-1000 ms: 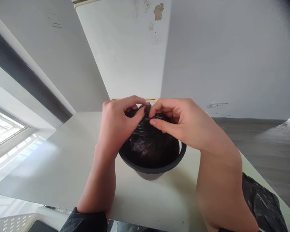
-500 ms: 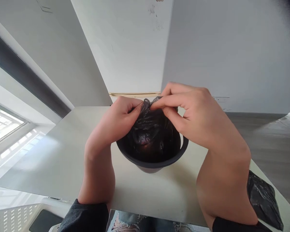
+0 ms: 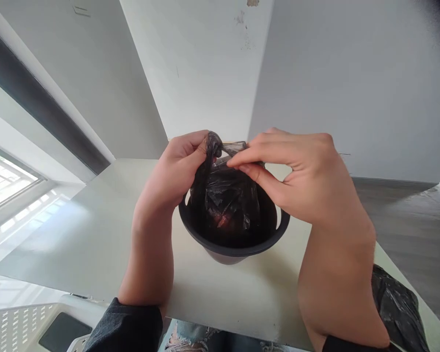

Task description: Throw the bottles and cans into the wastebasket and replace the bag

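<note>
A thin black plastic bag [image 3: 229, 193] sits inside a dark bin [image 3: 234, 251], its top gathered and twisted above the rim. Something reddish shows faintly through the bag. My left hand [image 3: 185, 164] pinches the gathered top on the left, with a twisted loop of plastic at its thumb. Thumb and forefinger of my right hand [image 3: 286, 166] grip a stretched strand of the bag on the right. The bin stands upright on a pale table, and a slot handle shows at each side of its rim.
Another folded black plastic bag [image 3: 399, 308] lies at the right edge of the table [image 3: 95, 230]. A perforated light basket [image 3: 20, 322] with a dark flat object [image 3: 64, 332] is at the lower left. Walls rise behind the table; a window [image 3: 7, 181] is at left.
Both hands have drawn apart a little, and the bag's gathered top is raised higher. A strand now stretches between the twist and my right hand. The view has shifted slightly.
</note>
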`<action>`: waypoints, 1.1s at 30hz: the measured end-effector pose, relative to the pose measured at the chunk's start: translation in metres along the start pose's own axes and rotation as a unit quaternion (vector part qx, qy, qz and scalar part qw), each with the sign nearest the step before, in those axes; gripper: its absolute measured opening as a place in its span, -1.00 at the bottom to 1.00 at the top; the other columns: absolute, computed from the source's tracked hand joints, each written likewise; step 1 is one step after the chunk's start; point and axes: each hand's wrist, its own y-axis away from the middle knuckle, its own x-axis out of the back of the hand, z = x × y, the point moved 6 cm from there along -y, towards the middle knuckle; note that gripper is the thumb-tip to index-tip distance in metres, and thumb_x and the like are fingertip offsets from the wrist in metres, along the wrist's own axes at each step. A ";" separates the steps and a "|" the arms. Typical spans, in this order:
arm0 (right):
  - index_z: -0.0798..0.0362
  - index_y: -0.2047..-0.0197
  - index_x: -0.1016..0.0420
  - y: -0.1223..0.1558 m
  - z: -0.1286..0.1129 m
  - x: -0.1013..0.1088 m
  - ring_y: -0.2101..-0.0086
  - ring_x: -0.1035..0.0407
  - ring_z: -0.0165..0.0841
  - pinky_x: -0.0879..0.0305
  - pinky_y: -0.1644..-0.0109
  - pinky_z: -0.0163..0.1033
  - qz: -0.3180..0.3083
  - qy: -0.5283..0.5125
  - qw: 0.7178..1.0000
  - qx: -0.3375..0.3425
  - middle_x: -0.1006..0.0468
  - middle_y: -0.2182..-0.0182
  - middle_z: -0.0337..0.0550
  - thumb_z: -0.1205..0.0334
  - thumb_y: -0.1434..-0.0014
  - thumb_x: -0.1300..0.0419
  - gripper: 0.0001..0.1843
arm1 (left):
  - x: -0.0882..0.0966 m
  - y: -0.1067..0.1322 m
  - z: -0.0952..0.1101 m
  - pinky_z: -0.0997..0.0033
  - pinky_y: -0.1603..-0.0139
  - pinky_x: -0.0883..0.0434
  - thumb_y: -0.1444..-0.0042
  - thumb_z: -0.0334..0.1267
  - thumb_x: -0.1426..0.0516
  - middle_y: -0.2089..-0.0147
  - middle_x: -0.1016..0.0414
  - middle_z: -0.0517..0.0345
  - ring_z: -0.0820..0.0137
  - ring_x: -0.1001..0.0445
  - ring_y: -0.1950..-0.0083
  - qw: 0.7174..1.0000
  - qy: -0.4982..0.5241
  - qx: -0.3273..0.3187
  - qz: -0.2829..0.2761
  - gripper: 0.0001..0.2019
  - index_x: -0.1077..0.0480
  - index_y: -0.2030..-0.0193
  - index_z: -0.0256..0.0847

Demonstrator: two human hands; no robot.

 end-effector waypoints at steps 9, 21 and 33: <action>-0.06 0.11 -0.61 0.002 0.030 -0.001 0.23 -0.52 -0.22 -0.44 0.16 -0.06 0.094 -0.199 0.966 -0.134 -0.57 0.24 -0.12 0.15 -0.34 -0.31 -0.90 | 0.016 -0.005 -0.016 0.29 0.28 -0.53 -0.39 0.19 -0.07 0.37 -0.48 0.04 0.29 -0.53 0.31 0.998 0.010 0.009 0.063 -0.52 -0.60 0.18 -0.16; -0.04 -0.05 -0.42 0.000 0.053 -0.009 0.21 -0.54 -0.18 -0.41 0.17 -0.08 0.114 -0.174 0.961 -0.180 -0.56 0.31 -0.14 -0.05 -0.30 -0.36 -0.61 | 0.003 0.001 0.007 0.34 0.20 -0.54 -0.29 -0.06 -0.30 0.21 -0.65 0.11 0.24 -0.62 0.14 0.996 -0.031 -0.063 0.056 -0.81 -0.62 0.13 -0.12; -0.01 0.10 -0.65 -0.005 0.035 -0.020 0.23 -0.51 -0.18 -0.44 0.17 -0.09 0.049 -0.177 0.968 -0.170 -0.62 0.31 -0.10 0.01 -0.28 -0.34 -0.75 | -0.010 0.003 0.012 0.19 0.03 -0.64 -0.10 -0.12 -0.44 0.20 -0.68 0.08 0.14 -0.66 -0.01 0.997 -0.036 -0.073 -0.002 -0.84 -0.65 0.29 -0.12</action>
